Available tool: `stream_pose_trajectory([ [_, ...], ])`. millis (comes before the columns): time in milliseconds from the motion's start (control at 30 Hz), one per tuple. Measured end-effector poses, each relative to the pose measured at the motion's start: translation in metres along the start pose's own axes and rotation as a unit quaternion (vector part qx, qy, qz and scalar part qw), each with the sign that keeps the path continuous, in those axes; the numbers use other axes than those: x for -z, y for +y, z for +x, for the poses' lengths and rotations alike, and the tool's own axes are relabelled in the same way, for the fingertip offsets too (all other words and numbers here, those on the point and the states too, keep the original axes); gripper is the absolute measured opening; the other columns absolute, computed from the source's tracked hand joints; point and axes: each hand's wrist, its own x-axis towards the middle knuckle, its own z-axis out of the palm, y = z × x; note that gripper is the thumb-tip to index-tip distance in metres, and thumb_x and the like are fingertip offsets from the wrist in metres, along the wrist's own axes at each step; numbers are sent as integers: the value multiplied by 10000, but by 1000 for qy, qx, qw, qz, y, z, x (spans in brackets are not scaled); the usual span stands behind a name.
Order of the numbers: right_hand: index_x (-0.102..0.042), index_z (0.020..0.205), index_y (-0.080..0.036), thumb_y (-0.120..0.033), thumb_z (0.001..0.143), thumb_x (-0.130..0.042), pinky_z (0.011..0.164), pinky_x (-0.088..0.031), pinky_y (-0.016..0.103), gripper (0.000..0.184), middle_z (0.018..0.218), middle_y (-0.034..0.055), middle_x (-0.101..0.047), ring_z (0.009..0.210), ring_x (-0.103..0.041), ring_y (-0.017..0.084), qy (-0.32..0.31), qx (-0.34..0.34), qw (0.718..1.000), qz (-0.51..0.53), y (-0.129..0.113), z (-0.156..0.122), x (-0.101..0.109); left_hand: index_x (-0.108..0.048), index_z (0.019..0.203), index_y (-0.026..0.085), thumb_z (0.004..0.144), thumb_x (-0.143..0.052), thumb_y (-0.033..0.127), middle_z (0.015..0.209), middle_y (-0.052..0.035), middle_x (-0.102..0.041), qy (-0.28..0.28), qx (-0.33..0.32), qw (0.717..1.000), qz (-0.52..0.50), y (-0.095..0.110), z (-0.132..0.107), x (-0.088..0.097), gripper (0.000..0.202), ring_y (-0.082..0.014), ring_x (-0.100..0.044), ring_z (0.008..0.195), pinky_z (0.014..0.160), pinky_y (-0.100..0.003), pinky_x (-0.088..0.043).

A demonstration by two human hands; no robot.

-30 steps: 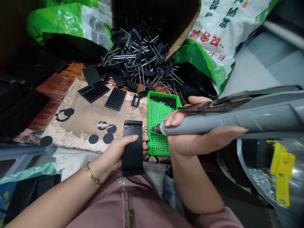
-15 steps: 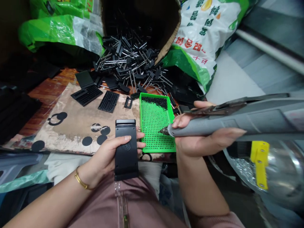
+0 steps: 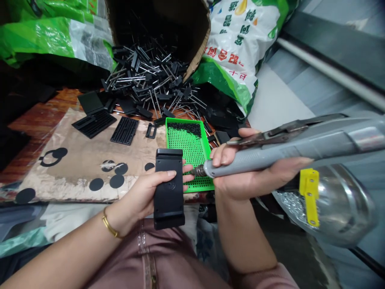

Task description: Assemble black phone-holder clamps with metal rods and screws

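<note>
Head view: left hand (image 3: 146,188), partly hidden, curls around a black holder (image 3: 168,198); right hand (image 3: 240,182) wraps a screwdriver (image 3: 270,154), cut off at right.

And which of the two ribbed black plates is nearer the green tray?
The right-hand ribbed plate: the small black frame sits between it and the green tray. The other ribbed plate lies farther left.

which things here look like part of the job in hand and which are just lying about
Likely in the job:
black rectangular plastic piece, in the left hand
grey tubular power driver, in the right hand
green perforated plastic tray with tiny black pieces

Probably just lying about:
flat black round discs
yellow bracket with holes
white-and-green printed plastic bag
</note>
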Motion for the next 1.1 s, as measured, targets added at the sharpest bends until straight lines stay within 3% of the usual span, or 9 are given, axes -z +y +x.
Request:
stream_pose_trajectory([
  [133,-621,852,-241,-737,739,-440,321,-357,282,540,459,-42,-476,323,-431,143,-47,35,998,-22,-2,-1,7,-641,1111,115,771,-624,122,1201,-146,-643,57,-39,998,8,-2,0,2,340,-265,-639,1047,831,-329,-553],
  [233,-626,884,-246,-704,780,-410,341,-377,286,517,475,-39,-480,336,-446,145,-5,92,993,-67,8,0,15,-651,1081,138,818,-579,155,1143,-129,-676,109,-47,993,-11,0,-4,11,273,-259,-678,950,746,-346,-584],
  [367,-627,908,-247,-644,821,-370,332,-355,279,480,483,-34,-483,349,-445,150,26,87,993,-75,32,-1,22,-657,1060,144,875,-502,187,996,-117,-725,144,-40,988,-38,3,-10,26,246,-225,-708,727,632,-365,-601],
  [600,-607,913,-221,-667,782,-415,375,-370,256,503,491,-50,-520,379,-458,131,19,43,995,-85,55,-4,22,-672,1044,132,873,-511,179,967,-126,-731,139,-24,989,-49,2,-10,36,240,-232,-712,742,656,-362,-604],
  [1100,-624,897,-220,-648,781,-453,359,-378,263,475,503,-47,-515,372,-466,129,3,40,997,-73,56,-3,24,-653,1096,142,821,-557,136,1048,-139,-710,150,-21,988,-6,0,-10,39,292,-256,-708,816,670,-368,-597],
])
